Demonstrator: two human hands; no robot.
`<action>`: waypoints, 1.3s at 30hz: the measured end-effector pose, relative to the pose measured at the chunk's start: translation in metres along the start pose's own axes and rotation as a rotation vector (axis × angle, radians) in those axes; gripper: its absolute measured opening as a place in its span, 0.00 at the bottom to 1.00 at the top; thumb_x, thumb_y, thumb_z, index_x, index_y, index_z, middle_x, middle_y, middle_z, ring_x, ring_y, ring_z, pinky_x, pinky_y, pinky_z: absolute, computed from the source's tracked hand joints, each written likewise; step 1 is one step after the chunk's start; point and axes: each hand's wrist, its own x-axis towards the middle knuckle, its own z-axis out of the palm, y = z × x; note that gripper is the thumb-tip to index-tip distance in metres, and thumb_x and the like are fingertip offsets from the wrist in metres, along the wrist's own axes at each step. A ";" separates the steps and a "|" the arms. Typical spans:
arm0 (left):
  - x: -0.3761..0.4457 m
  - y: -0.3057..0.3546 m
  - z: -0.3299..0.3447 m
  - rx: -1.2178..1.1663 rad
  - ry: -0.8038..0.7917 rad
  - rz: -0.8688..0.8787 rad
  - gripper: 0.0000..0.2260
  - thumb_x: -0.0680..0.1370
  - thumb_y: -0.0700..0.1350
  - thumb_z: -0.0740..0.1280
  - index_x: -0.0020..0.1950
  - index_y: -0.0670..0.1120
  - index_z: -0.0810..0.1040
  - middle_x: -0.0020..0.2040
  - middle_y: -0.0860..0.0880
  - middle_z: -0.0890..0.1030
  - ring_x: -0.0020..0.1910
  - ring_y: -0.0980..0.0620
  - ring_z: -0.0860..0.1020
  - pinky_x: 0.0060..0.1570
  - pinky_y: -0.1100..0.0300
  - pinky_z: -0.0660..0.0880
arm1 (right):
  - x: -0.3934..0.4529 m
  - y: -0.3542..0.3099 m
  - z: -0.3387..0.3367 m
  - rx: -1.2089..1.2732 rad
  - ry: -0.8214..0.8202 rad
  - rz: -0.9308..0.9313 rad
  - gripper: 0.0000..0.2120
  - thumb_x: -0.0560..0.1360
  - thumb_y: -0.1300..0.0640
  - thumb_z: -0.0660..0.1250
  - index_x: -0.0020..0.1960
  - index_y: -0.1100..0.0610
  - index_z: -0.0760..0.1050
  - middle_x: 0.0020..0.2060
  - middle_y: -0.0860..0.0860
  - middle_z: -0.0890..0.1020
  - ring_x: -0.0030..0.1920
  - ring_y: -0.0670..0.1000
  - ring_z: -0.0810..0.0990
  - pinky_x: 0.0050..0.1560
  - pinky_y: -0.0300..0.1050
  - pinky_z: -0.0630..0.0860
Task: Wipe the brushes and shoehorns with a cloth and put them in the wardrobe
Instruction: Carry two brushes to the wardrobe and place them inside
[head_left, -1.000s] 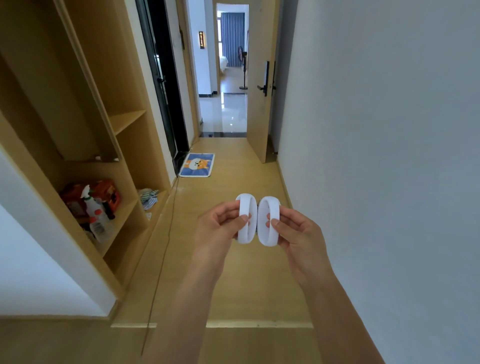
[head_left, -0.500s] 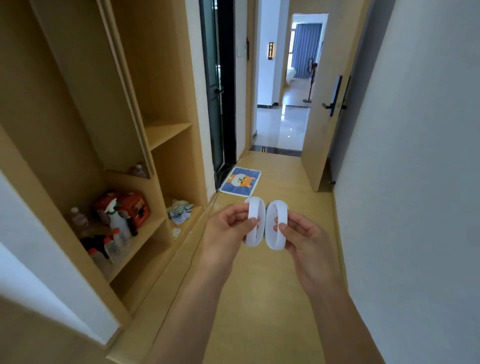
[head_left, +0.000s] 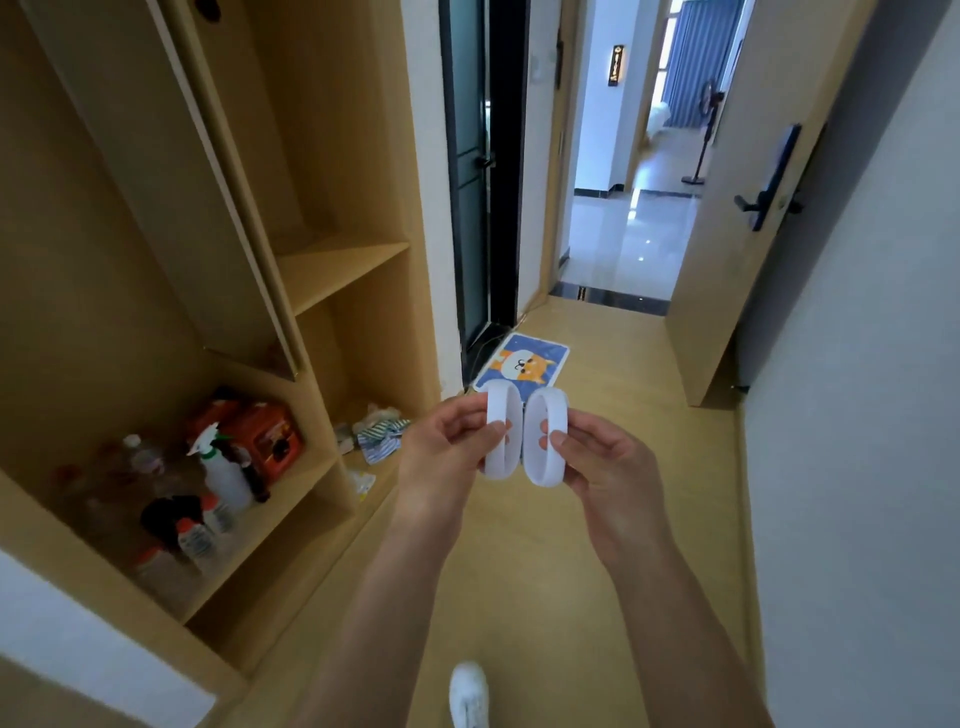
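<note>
While open wardrobe (head_left: 171, 270) fills left side, wood floor (head_left: 613, 519) runs ahead to open door (head_left: 753, 208). Lower shelf (head_left: 280, 499) carries spray bottle (head_left: 221, 467), orange box (head_left: 265, 436), small bottles. Striped cloth (head_left: 382, 436) lies at next compartment's front edge. Left hand (head_left: 447, 457) pinches left white ring (head_left: 501, 436); right hand (head_left: 602, 467) pinches right white ring (head_left: 545, 439); rings side by side, held above floor. Each grip narrow, holding ring. White shoe (head_left: 467, 693) at bottom.

Both bare forearms reach forward, hands level and close together; the left hand (head_left: 447, 447) curls its fingers, thumb tip pinching a white ring (head_left: 501, 436); the right hand (head_left: 597, 462) mirrors it, thumb and fingertips pinching a second ring (head_left: 545, 441); the rings touch.
</note>
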 end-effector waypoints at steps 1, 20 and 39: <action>0.020 -0.004 0.005 -0.007 0.000 0.000 0.10 0.76 0.34 0.69 0.55 0.44 0.82 0.48 0.44 0.86 0.45 0.47 0.83 0.47 0.49 0.77 | 0.020 0.002 0.000 -0.007 0.008 -0.004 0.13 0.75 0.66 0.71 0.58 0.59 0.82 0.48 0.55 0.87 0.49 0.53 0.86 0.51 0.53 0.81; 0.420 -0.014 0.010 -0.007 -0.012 0.024 0.11 0.75 0.37 0.72 0.53 0.51 0.83 0.47 0.51 0.86 0.49 0.50 0.85 0.48 0.53 0.82 | 0.403 0.021 0.112 -0.036 -0.032 -0.042 0.13 0.75 0.66 0.70 0.59 0.58 0.82 0.49 0.51 0.88 0.51 0.54 0.86 0.54 0.54 0.83; 0.725 -0.009 -0.073 0.068 0.592 0.087 0.12 0.74 0.40 0.74 0.54 0.54 0.82 0.47 0.56 0.86 0.46 0.56 0.84 0.44 0.59 0.81 | 0.747 0.075 0.325 -0.089 -0.571 0.123 0.13 0.75 0.62 0.72 0.59 0.55 0.83 0.54 0.52 0.86 0.57 0.58 0.82 0.64 0.64 0.76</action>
